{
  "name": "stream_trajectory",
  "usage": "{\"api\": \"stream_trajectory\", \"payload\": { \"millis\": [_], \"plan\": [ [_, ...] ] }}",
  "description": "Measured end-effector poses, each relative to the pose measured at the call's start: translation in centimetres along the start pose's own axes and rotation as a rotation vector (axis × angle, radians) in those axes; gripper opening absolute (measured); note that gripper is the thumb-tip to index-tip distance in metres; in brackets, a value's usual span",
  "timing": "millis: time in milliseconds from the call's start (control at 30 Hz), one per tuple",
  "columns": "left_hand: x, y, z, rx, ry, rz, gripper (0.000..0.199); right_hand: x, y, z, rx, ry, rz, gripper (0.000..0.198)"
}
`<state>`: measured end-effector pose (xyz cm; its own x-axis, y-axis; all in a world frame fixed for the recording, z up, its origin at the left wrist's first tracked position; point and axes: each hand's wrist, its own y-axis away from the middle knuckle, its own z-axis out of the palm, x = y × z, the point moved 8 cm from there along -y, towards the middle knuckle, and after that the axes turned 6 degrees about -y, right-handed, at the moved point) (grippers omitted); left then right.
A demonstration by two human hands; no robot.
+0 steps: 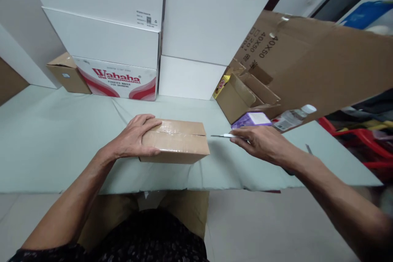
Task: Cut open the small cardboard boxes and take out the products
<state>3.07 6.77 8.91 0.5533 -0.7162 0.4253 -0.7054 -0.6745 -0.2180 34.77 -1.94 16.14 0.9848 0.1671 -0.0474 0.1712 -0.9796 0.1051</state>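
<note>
A small brown cardboard box lies on the pale green cloth in front of me, a strip of clear shiny tape along its top seam. My left hand grips the box's left end, fingers over the top and thumb near the front edge. To the right of the box, my right hand is closed around a small knife with a white handle part. Its thin dark blade points left at the box's right end, a short gap away from it. Most of the handle is hidden in my fingers.
White cartons, including a Wahaba-printed box, stand along the back. An open brown box, a purple packet and a clear bottle with a white cap sit at right. A large cardboard sheet leans behind; red crates lie beyond.
</note>
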Motion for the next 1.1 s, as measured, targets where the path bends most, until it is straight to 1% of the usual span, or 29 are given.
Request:
{"api": "stream_trajectory", "payload": {
  "millis": [100,200,267,367,533,633,700,767,867,933,1033,1067,1100],
  "plan": [
    [0.2,0.2,0.1,0.012,-0.025,-0.003,0.089,2.5,1.5,3.0,0.033,-0.180,0.184,0.043],
    [0.4,0.6,0.0,0.050,-0.047,-0.025,0.086,4.0,1.8,7.1,0.072,-0.133,0.363,0.041],
    [0.6,1.3,-0.2,0.109,-0.056,-0.040,0.081,4.3,1.5,9.7,0.082,-0.090,0.439,0.039],
    [1.1,3.0,-0.7,0.227,-0.064,-0.073,0.069,4.5,1.1,12.4,0.119,-0.051,0.508,0.036],
    [1.8,6.7,-1.5,0.469,-0.060,-0.166,0.054,4.6,1.4,14.2,0.183,-0.003,0.551,0.035],
    [2.0,7.9,-1.5,0.572,-0.073,-0.224,0.043,4.9,1.7,14.7,0.205,0.003,0.560,0.035],
    [2.0,8.1,-1.6,0.611,-0.070,-0.262,0.038,5.3,1.7,14.9,0.213,-0.007,0.570,0.035],
    [2.1,8.0,-1.6,0.620,-0.059,-0.282,0.034,5.7,1.7,14.8,0.225,-0.022,0.578,0.035],
    [2.3,7.6,-1.6,0.583,-0.023,-0.295,0.032,5.6,1.8,13.5,0.258,-0.058,0.571,0.038],
    [2.1,7.5,-1.5,0.555,0.030,-0.328,0.034,4.2,1.6,12.0,0.326,-0.225,0.482,0.042],
    [1.3,7.6,-1.2,0.525,0.128,-0.422,0.043,0.1,1.0,9.2,0.439,-0.607,0.197,0.046],
    [1.1,7.7,-1.0,0.510,0.159,-0.448,0.043,-1.5,0.8,8.4,0.450,-0.683,0.103,0.048],
    [1.0,7.7,-0.8,0.497,0.190,-0.463,0.041,-2.9,0.7,7.7,0.448,-0.711,0.033,0.051]
  ]
}}
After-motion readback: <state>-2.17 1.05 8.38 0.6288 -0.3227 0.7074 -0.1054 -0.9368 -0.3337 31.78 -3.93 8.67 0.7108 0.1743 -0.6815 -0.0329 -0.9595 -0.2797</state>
